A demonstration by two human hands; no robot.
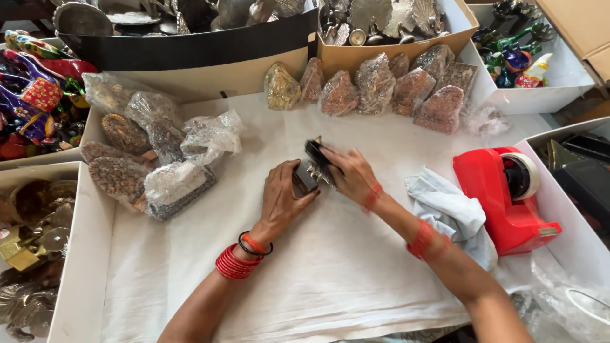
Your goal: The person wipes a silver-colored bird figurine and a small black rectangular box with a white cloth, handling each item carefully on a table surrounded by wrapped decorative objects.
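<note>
A small dark metal figurine (313, 163) with a spiky silver edge lies on the white cloth (330, 273) in the middle of the table. My left hand (284, 198) grips its near end, with red bangles on the wrist. My right hand (351, 174) holds the far, rounded end from the right; red threads circle that wrist and forearm. Both hands meet on the piece, which partly hides under my fingers.
A red tape dispenser (508, 197) and a pale cloth (448, 209) lie to the right. Plastic-wrapped figurines sit in a row at the back (394, 86) and heaped at left (159, 159). Boxes of metal and painted ornaments ring the table (515, 54).
</note>
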